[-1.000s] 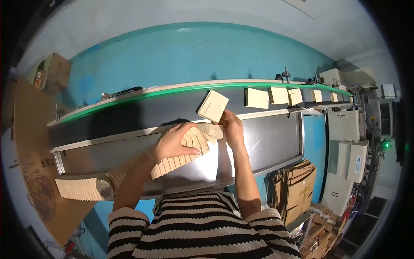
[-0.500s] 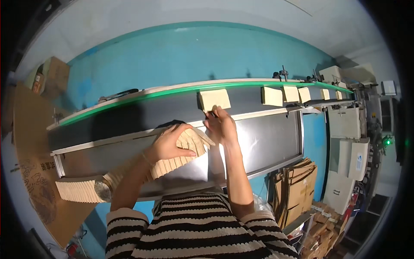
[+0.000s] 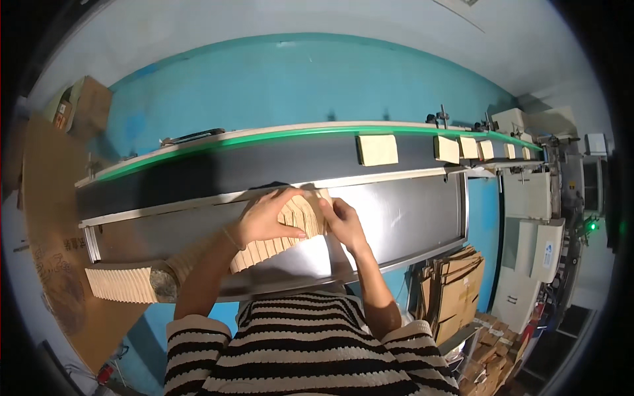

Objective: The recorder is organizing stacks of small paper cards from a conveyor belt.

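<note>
A long row of folded tan paper pieces (image 3: pixel 300 220), packed on edge, lies along the steel tray (image 3: pixel 409 204) in front of me. My left hand (image 3: pixel 264 221) is closed over the row near its right end, thumb on the near side and fingers across the far side. Against the end piece, my right hand (image 3: pixel 345 224) is closed, its thumb and fingers pinching at the row's edge. More of the row (image 3: pixel 119 284) extends left past my left forearm, beside a rounded grey lump (image 3: pixel 163 286). A pale folded piece (image 3: pixel 378 150) lies on the dark conveyor belt (image 3: pixel 264 160).
Further right on the belt lie several similar pale pieces (image 3: pixel 447 149). A green guide rail (image 3: pixel 277 135) borders its far side. A large cardboard sheet (image 3: pixel 53 218) stands at left, and flattened cartons (image 3: pixel 456 290) lean below the tray at right. White machine cabinets (image 3: pixel 528 191) stand beyond.
My right hand has come back from the belt to the end of the row, leaving a piece there. The pieces on the belt have shifted right. My left hand stays on the row.
</note>
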`<control>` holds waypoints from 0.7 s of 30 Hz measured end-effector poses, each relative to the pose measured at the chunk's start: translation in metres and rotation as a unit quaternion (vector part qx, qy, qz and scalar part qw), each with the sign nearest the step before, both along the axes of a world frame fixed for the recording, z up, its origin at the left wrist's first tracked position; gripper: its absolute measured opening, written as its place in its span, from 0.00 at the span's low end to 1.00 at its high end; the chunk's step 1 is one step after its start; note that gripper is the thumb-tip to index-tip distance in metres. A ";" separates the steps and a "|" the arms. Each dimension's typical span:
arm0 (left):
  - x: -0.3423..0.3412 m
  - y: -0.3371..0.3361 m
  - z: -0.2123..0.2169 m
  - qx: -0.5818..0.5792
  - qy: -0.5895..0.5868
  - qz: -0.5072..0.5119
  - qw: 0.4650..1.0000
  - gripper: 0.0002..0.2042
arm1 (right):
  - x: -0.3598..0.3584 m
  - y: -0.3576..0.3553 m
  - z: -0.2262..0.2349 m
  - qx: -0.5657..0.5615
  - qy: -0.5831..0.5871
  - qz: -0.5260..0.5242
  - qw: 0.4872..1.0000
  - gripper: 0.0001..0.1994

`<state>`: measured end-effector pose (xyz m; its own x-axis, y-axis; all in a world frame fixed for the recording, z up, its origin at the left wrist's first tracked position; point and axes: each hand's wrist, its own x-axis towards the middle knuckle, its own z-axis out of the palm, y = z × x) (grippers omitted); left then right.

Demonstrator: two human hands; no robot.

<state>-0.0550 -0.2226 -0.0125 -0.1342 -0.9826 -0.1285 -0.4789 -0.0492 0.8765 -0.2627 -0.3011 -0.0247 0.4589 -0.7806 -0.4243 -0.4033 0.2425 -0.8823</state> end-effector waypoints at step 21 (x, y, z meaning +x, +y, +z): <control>0.008 0.018 -0.010 -0.007 -0.009 0.012 1.000 0.40 | -0.010 -0.009 -0.043 -0.031 0.029 0.024 0.999 0.18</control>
<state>-0.0466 -0.2042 -0.0221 -0.1090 -0.9871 -0.1175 -0.4937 -0.0488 0.8683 -0.2726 -0.3097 -0.0675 0.4716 -0.7841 -0.4035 -0.4642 0.1683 -0.8696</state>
